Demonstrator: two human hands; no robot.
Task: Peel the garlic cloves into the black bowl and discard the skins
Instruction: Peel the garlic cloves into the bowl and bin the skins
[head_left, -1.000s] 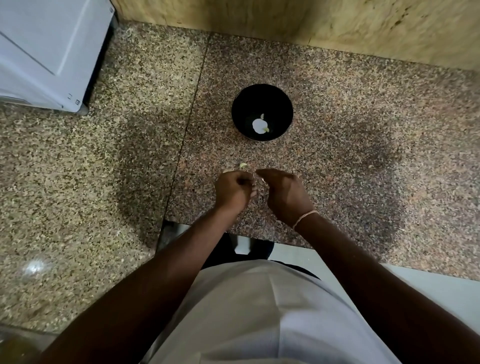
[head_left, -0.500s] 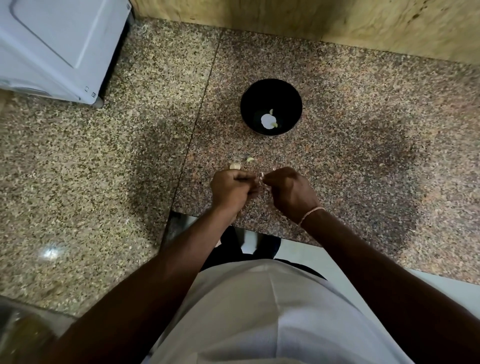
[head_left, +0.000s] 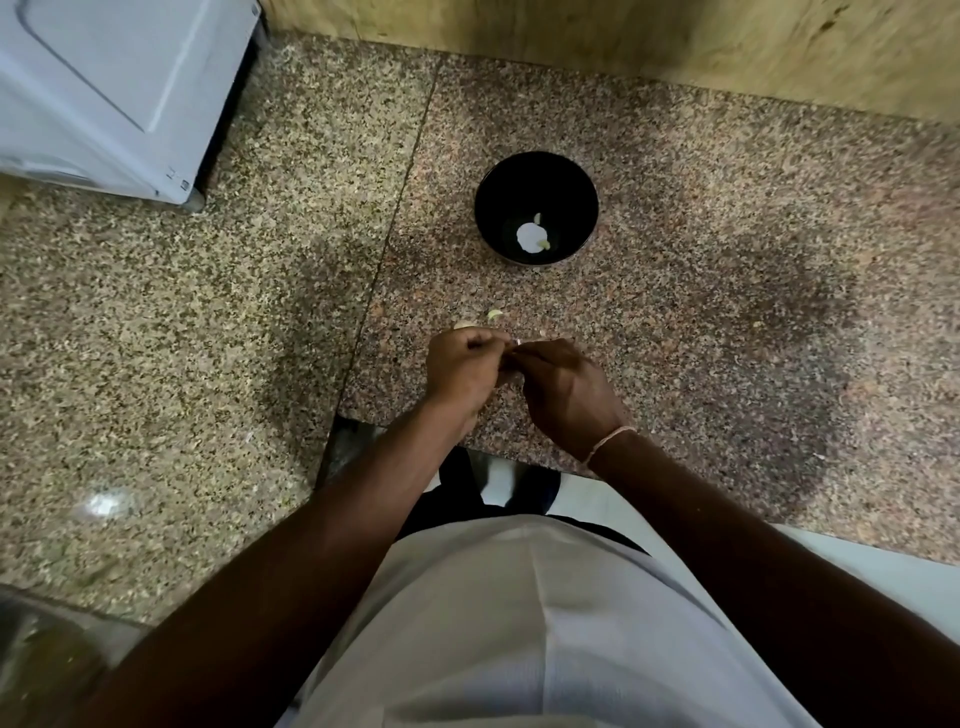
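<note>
Peeling in hand: your left hand (head_left: 462, 371) and right hand (head_left: 563, 387) pinch one garlic clove (head_left: 517, 343) near the counter (head_left: 727, 312)'s front edge; next, drop it into the black bowl (head_left: 536, 208).

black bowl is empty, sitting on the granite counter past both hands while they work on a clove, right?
Not quite. The head view shows the black bowl is not empty: pale peeled garlic lies in its bottom. The rest holds: it sits on the granite counter beyond the left hand and right hand.
</note>
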